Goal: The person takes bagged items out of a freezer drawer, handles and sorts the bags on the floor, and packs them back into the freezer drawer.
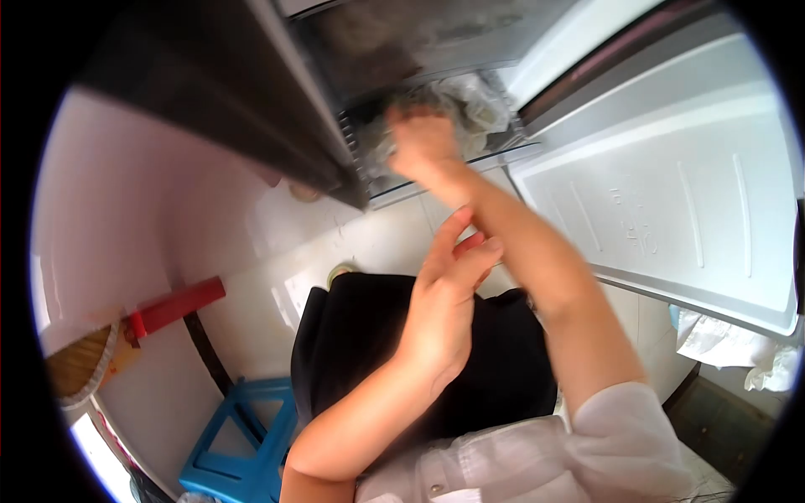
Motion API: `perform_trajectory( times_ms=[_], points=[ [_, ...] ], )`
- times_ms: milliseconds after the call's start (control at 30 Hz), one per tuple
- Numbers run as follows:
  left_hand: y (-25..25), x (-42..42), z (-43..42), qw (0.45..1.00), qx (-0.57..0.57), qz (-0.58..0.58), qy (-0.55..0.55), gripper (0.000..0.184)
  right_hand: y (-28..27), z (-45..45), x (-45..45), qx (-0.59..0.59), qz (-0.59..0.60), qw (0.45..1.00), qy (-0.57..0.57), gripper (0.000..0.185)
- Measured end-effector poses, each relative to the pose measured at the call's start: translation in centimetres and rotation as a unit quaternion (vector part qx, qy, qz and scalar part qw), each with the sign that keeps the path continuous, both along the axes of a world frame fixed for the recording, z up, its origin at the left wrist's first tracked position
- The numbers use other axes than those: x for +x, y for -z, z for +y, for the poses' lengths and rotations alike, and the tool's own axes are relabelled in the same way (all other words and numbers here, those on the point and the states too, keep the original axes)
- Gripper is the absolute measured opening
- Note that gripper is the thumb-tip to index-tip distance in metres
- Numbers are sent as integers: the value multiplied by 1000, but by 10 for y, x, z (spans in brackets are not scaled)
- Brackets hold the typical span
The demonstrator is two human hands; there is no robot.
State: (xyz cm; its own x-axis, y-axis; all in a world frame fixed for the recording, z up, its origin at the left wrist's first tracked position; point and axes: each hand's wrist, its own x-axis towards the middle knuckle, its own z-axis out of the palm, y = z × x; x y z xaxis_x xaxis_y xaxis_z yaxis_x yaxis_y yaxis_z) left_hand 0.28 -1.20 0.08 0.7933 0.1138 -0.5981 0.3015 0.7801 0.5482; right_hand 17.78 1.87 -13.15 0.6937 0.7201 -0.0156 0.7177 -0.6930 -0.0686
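My right hand (425, 147) reaches into an open drawer (394, 194) of what looks like a fridge or freezer. It is over crumpled, clear plastic bags (480, 105). Motion blurs its fingers, so whether they grip a bag cannot be made out. Closer to my body, my left hand (446, 289) is raised beside my right forearm. Its fingers are loosely bent and apart, with nothing visible between them.
On the right hangs the white inner side of an open door (662, 201). A dark door or panel (251, 101) slants in from the upper left. A blue plastic stool (220, 453) stands lower left, near a red bar (178, 308). White plastic (713, 339) lies at lower right.
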Motion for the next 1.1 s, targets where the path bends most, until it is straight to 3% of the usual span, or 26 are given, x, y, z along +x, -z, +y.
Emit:
perform_trajectory(
  times_ms=[33, 100, 167, 300, 400, 533, 633, 667, 800, 900, 1000, 1100],
  points=[
    [1, 2, -1, 1000, -10, -5, -3, 63, 5, 10, -4, -7, -42, 999, 2, 52],
    [-1, 3, -3, 999, 27, -4, -22, 58, -1, 24, 2, -27, 28, 999, 19, 45],
    [-6, 4, -1, 999, 22, -31, -32, 56, -1, 18, 10, -5, 31, 999, 23, 48],
    [-2, 2, 3, 995, 44, 31, -81, 52, -10, -5, 24, 53, 145, 984, 85, 57],
    [-6, 1, 3, 993, 60, 30, -99, 49, 2, -17, 36, 150, 249, 943, 165, 61],
    [-6, 3, 4, 995, 45, 45, -77, 48, 25, -12, 46, 272, 374, 848, 260, 63],
    [-6, 6, 2, 996, 37, 52, -66, 49, 33, -11, 46, 320, 397, 816, 272, 71],
    [-7, 7, 2, 996, 40, 49, -65, 49, 35, -10, 41, 348, 312, 848, 250, 64],
    [-11, 3, 6, 996, 34, 44, -70, 50, -10, -15, 22, 264, 235, 912, 209, 63],
    [-21, -4, 9, 997, 27, 39, -66, 55, -17, -27, 40, 192, 130, 971, 65, 62],
    [-27, -15, 16, 997, 23, 39, -68, 60, -43, -58, 60, 166, 70, 983, -15, 54],
    [-28, -22, 25, 995, 25, 57, -76, 61, -71, -105, 62, 227, -30, 973, -29, 48]
  ],
)
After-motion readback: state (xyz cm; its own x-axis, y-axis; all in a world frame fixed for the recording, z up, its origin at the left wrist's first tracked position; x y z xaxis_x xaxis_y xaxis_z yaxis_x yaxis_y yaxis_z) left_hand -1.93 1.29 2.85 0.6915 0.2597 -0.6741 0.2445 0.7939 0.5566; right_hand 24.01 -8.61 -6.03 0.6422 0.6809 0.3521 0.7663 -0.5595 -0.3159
